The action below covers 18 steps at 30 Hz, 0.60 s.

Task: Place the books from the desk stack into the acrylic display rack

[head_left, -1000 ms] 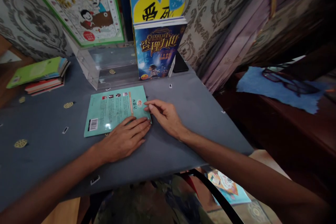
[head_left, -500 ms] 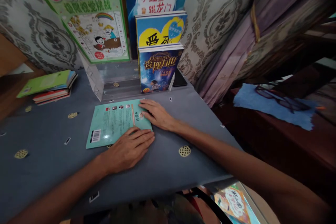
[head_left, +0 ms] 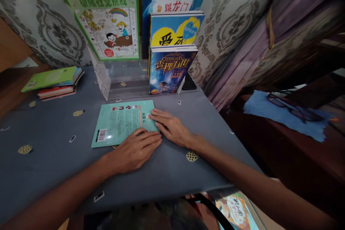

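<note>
A teal paperback book (head_left: 121, 122) lies closed on the table, its barcode at the lower left corner. My left hand (head_left: 136, 150) rests flat over the book's near right corner, fingers stretched out to the right. At the right edge, my right hand (head_left: 172, 128) lies with its fingertips on the cover, fingers extended. Neither hand grips the book. Behind it, a clear acrylic stand (head_left: 104, 81) holds upright books, among them a dark blue one (head_left: 169, 70) in front and a blue and yellow one (head_left: 172, 30) behind.
Thin books (head_left: 58, 82) are stacked at the left. A black phone (head_left: 189, 82) lies behind the upright books. A large green picture book (head_left: 107, 25) stands against the patterned wall. At the right, eyeglasses (head_left: 296, 107) lie on a blue cloth (head_left: 258, 109). Another book (head_left: 234, 210) sits below the table edge.
The view has shifted slightly, so most things sit a little farther right. My right hand has slid a bit toward me along the book's right edge; the left stays on the near corner.
</note>
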Available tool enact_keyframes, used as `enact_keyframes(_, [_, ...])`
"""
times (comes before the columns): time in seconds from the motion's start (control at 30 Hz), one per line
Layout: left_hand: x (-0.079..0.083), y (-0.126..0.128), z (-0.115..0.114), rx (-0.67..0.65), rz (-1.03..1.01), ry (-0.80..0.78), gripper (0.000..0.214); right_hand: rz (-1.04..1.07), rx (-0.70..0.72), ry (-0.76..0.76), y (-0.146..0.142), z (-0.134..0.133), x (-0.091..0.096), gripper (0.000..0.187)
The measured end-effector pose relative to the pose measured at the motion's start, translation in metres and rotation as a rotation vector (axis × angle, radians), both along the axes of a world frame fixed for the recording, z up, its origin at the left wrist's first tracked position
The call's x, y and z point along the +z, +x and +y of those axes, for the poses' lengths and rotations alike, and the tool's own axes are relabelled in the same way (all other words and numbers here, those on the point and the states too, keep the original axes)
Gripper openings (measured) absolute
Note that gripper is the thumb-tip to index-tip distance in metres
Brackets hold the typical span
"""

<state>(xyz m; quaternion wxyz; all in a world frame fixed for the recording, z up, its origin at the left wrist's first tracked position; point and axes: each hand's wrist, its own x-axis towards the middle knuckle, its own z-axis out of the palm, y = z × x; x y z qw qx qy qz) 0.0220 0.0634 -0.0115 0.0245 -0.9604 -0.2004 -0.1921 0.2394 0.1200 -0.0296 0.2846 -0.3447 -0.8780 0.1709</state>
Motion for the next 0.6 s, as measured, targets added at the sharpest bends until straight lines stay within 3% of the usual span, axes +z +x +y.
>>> enact_keyframes(0.33, [-0.002, -0.002, -0.002, -0.004, -0.029, 0.024, 0.035, 0.035, -0.002, -0.008, 0.012, -0.055, 0.006, 0.037])
enact_keyframes(0.6, [-0.002, -0.005, -0.006, 0.051, -0.049, 0.085, 0.031, -0.042, -0.012, 0.016, 0.014, -0.064, 0.007, 0.038])
